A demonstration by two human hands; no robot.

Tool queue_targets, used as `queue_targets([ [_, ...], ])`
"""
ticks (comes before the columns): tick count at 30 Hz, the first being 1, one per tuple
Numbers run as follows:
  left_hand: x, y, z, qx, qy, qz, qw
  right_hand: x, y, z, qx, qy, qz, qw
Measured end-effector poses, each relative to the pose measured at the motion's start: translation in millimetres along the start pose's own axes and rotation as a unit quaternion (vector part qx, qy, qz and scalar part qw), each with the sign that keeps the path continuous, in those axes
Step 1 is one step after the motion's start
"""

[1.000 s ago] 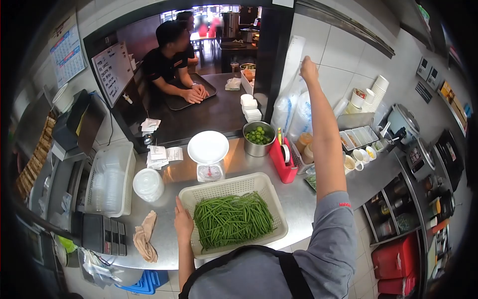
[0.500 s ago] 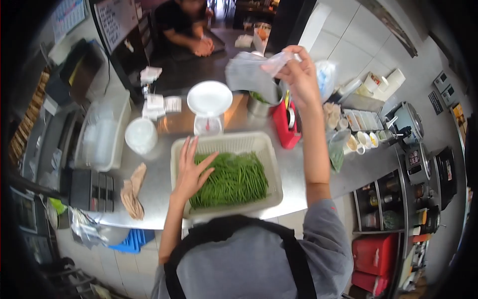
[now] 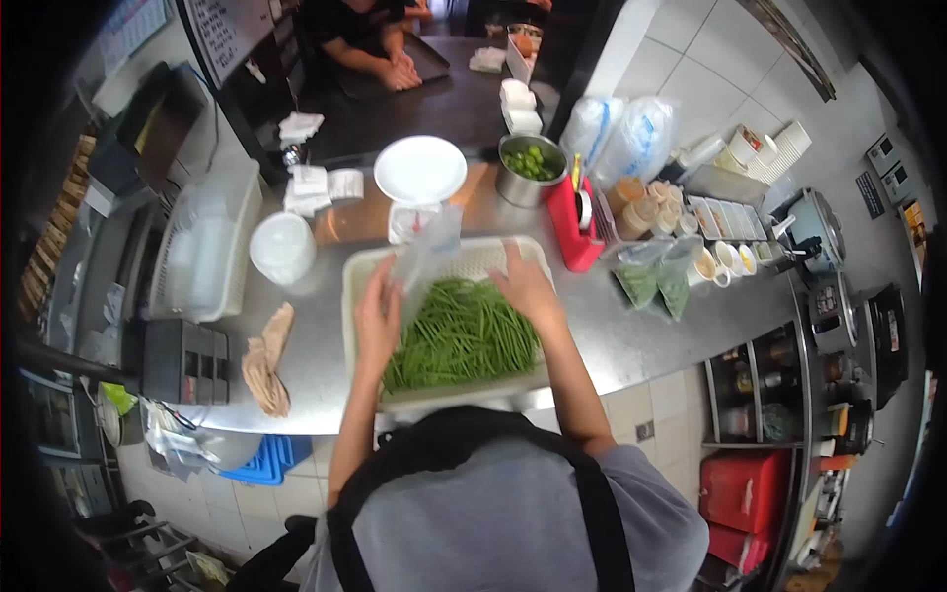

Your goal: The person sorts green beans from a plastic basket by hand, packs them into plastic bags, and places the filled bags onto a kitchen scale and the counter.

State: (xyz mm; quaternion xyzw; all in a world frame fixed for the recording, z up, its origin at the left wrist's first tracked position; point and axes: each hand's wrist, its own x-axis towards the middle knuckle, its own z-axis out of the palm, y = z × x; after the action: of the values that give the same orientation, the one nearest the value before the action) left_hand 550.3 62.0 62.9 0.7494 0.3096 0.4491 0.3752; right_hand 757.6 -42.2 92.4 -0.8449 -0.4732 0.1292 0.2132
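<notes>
A clear plastic bag hangs over the left part of a cream basket full of green beans. My left hand grips the bag near its edge, at the basket's left side. Over the beans' right side, my right hand is spread with nothing in it, its fingers apart. Behind the basket stands a scale with a white plate on top.
A steel pot of green limes and a red holder stand behind right. Bagged greens lie to the right, a tan cloth and white tub to the left. Another person's hands rest beyond the counter.
The clear bag has come down from the upper right to the basket and is now in my left hand. My right hand has let go of it and lowered over the beans.
</notes>
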Motion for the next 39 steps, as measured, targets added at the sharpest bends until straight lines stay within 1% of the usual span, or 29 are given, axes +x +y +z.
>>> queue_targets([
  [1, -5.0, -6.9, 0.2, 0.009, 0.007, -0.008, 1.000, -4.0, 17.8, 16.3, -0.017, -0.050, 0.044, 0.998],
  [2, -12.7, -17.1, 1.5, 0.018, 0.015, -0.017, 1.000, -14.0, 39.8, 38.5, -0.064, -0.042, 0.033, 0.997],
  [4, -25.2, -39.6, -2.1, 0.057, -0.025, -0.046, 0.997, -26.7, 37.4, 41.8, -0.093, -0.118, 0.085, 0.985],
  [7, -24.5, -43.2, -4.4, 0.020, -0.043, -0.057, 0.997, -41.8, 25.9, 49.8, -0.161, -0.108, 0.059, 0.979],
  [10, -24.4, -34.7, -5.1, -0.005, -0.040, -0.063, 0.997, -44.3, 25.6, 61.1, -0.183, -0.121, 0.049, 0.974],
  [13, -23.7, -30.7, -6.0, 0.004, -0.050, -0.051, 0.997, -39.4, 38.5, 84.4, -0.182, -0.141, 0.069, 0.971],
  [16, -23.7, -26.6, -4.8, -0.002, -0.060, -0.050, 0.997, -41.1, 44.3, 71.1, -0.074, -0.153, 0.076, 0.982],
  [17, -22.9, -25.0, -4.2, -0.007, -0.062, -0.050, 0.997, -41.4, 51.5, 74.8, -0.011, -0.129, 0.053, 0.990],
  [19, -23.3, -21.5, -4.1, -0.058, -0.040, -0.095, 0.993, -44.8, 65.6, 86.5, 0.117, -0.083, 0.006, 0.990],
  [20, -22.3, -18.7, -5.2, -0.082, -0.031, -0.117, 0.989, -44.1, 69.1, 85.9, 0.140, -0.089, 0.018, 0.986],
  [22, -15.5, -1.7, -19.5, 0.046, 0.023, -0.007, 0.999, -44.2, 65.9, 78.7, 0.191, -0.098, 0.042, 0.976],
  [23, -10.9, 10.1, -28.6, 0.108, 0.049, 0.050, 0.992, -42.4, 67.1, 80.2, 0.193, -0.090, 0.058, 0.975],
  [25, -3.1, 43.7, -48.7, 0.210, 0.054, 0.135, 0.967, -40.2, 72.8, 87.7, 0.198, -0.079, 0.090, 0.973],
  [26, -3.0, 52.0, -53.4, 0.260, 0.055, 0.173, 0.948, -38.8, 74.8, 90.3, 0.214, -0.078, 0.084, 0.970],
  [28, -8.5, 52.7, -49.8, 0.291, -0.024, 0.170, 0.941, -34.5, 73.7, 90.8, 0.246, -0.078, 0.072, 0.963],
  [29, -11.1, 52.2, -48.3, 0.306, -0.063, 0.168, 0.935, -33.7, 72.7, 90.3, 0.273, -0.099, 0.078, 0.954],
  [31, -25.6, 10.4, -31.2, 0.360, -0.192, 0.131, 0.904, -33.7, 65.1, 82.5, 0.326, -0.138, 0.088, 0.931],
  [32, -35.7, -10.7, -23.3, 0.384, -0.255, 0.113, 0.880, -35.4, 67.4, 84.7, 0.336, -0.131, 0.078, 0.929],
  [35, -63.5, -36.9, -18.6, 0.358, -0.380, 0.032, 0.852, -35.9, 72.8, 91.5, 0.381, -0.094, 0.041, 0.919],
  [37, -58.8, -24.1, -26.8, 0.326, -0.412, 0.003, 0.851, -42.1, 72.3, 85.7, 0.417, -0.065, 0.023, 0.906],
  [38, -58.9, -13.6, -33.0, 0.309, -0.428, -0.015, 0.849, -43.1, 69.8, 81.0, 0.450, -0.069, 0.040, 0.889],
  [39, -56.5, -0.4, -39.3, 0.299, -0.419, -0.012, 0.857, -45.5, 64.4, 73.0, 0.482, -0.073, 0.057, 0.871],
])
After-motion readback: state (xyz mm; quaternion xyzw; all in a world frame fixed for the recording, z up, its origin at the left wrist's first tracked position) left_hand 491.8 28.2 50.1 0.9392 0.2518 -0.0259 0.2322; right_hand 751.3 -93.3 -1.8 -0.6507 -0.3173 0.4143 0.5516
